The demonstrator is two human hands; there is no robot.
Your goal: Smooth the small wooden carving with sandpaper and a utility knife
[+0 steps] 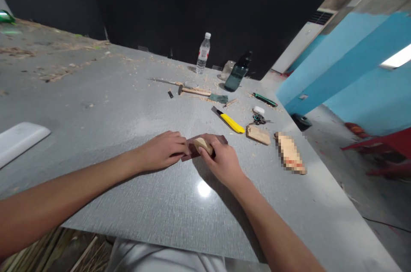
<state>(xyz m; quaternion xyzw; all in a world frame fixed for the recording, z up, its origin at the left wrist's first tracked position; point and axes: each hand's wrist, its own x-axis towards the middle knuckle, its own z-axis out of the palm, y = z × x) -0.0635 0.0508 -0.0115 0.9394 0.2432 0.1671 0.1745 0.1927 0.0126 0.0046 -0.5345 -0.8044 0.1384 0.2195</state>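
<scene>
A strip of reddish-brown sandpaper [193, 152] lies on the grey tabletop in front of me. My left hand [165, 150] has its fingers curled at the strip's left end, gripping it against the table. In my right hand [223, 158] is a small, pale wooden piece [202, 144] with a rounded edge, held on top of the sandpaper. The fingers cover part of the wood, so its full shape is hidden. Beyond my hands lies a yellow utility knife [231, 123], with a flat wooden block [258, 135] to its right.
Farther back are a hammer [195, 91], a water bottle [203, 54], a dark spray bottle [237, 73] and a green cutter [265, 100]. Scissors [258, 119] and a white case [258, 110] lie right. A pixelated wooden piece [290, 152] sits near the right edge. Shavings litter the back.
</scene>
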